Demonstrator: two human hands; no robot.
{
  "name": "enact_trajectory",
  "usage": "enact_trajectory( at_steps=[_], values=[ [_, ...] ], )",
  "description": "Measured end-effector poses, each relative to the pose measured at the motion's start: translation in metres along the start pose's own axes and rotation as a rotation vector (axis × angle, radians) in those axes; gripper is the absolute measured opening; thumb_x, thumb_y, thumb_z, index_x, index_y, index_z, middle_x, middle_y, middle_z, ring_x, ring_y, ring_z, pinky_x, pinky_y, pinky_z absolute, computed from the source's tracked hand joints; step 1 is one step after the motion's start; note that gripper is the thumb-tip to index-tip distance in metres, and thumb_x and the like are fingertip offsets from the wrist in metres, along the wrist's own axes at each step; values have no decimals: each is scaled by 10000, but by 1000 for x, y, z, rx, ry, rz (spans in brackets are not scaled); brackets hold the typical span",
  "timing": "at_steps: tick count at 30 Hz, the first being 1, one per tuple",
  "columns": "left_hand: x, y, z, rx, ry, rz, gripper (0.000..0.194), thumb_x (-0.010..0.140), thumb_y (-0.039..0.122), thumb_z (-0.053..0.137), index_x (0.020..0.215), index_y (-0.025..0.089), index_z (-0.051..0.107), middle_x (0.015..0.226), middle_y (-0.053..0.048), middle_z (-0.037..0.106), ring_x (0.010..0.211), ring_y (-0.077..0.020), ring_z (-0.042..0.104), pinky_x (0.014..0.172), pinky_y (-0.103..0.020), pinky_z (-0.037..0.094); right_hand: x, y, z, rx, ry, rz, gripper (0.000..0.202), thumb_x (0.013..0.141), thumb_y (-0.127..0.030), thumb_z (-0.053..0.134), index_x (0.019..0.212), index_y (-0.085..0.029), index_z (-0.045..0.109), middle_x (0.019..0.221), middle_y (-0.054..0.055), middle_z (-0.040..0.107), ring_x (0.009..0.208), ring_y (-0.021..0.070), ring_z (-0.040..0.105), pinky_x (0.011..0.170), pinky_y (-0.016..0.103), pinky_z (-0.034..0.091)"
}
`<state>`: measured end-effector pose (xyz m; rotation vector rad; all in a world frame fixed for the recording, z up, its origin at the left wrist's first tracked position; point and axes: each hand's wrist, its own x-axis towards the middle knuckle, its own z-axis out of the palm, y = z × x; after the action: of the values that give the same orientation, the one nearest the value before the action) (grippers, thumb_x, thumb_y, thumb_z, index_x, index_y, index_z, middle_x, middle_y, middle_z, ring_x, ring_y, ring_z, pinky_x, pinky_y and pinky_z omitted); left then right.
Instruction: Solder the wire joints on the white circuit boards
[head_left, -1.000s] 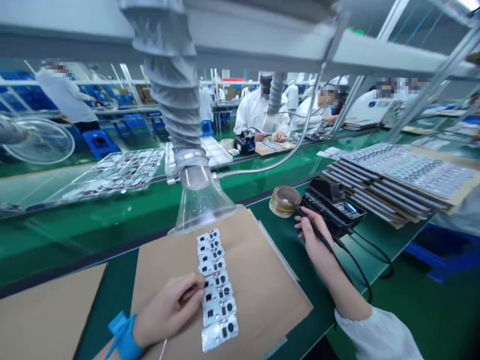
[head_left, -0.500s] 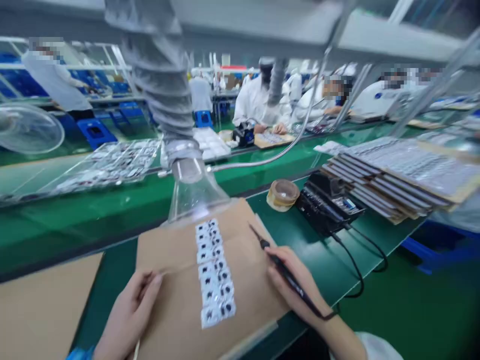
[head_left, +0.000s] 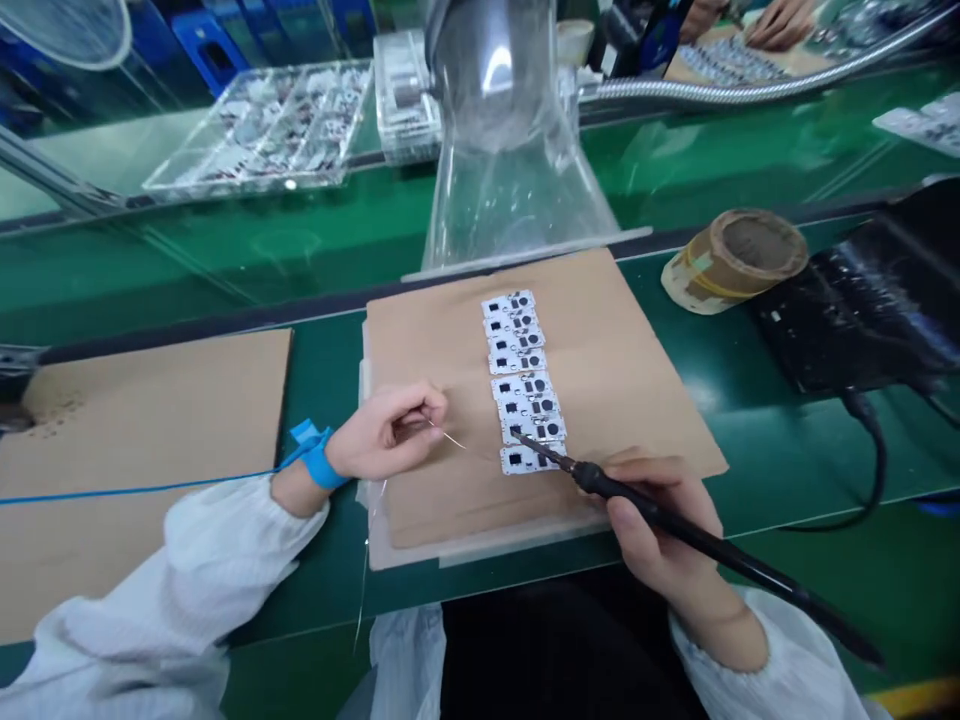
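A column of several small white circuit boards (head_left: 523,385) with black chips lies on a brown cardboard sheet (head_left: 442,350). My right hand (head_left: 664,515) is closed around a black soldering iron (head_left: 675,522), whose thin tip reaches over the lower boards; whether it touches one I cannot tell. To the left of the boards, my left hand (head_left: 397,428) pinches a thin solder wire (head_left: 452,437). Its free end points toward the lowest boards, and the rest trails down past the cardboard's edge. A blue strap (head_left: 321,460) circles my left wrist.
A clear fume hood (head_left: 517,200) stands behind the cardboard. At right are a tape roll (head_left: 739,258) and a black box (head_left: 862,300) with cables. Another cardboard sheet (head_left: 150,420) lies left. Across the bench are clear trays (head_left: 277,125) and another person's hands (head_left: 780,22).
My view has tilted down toward the bench. The soldering iron's tip has come from the cardboard's right side to over the lower boards. My left hand has brought the solder wire closer to them.
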<state>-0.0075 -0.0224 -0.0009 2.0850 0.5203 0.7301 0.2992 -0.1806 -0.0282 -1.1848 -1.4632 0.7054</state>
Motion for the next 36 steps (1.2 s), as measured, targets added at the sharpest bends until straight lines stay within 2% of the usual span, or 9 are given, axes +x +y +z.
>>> enact_trajectory(
  at_steps=[4,12,19,36],
  values=[
    [-1,-2,1,30,-56,0,144,935,80,614,942,204,541,794,50,506,598,-68,365,538,-192,337,5,5,-3,92,-72,-3,168,983,-187,696,1139,-227,650,911,54,700,753,193,706,629,312,592],
    [0,-1,1,71,-102,32,153,921,72,609,936,204,534,765,55,492,598,-70,367,553,-202,342,12,-1,-3,25,-150,-77,213,903,-118,701,1093,-208,668,869,44,698,738,185,712,627,298,591],
    [0,0,1,94,-110,27,146,918,79,605,919,206,533,746,54,496,577,-73,369,538,-212,344,19,-6,-1,-13,-149,-123,187,879,-130,717,1043,-211,678,828,46,725,662,179,716,556,269,581],
    [2,1,2,105,-129,23,120,937,101,616,928,203,552,727,60,502,552,-70,368,532,-213,345,18,-7,-1,-20,-148,-72,141,929,-203,722,1058,-243,682,809,45,715,652,195,705,546,303,579]
  ],
)
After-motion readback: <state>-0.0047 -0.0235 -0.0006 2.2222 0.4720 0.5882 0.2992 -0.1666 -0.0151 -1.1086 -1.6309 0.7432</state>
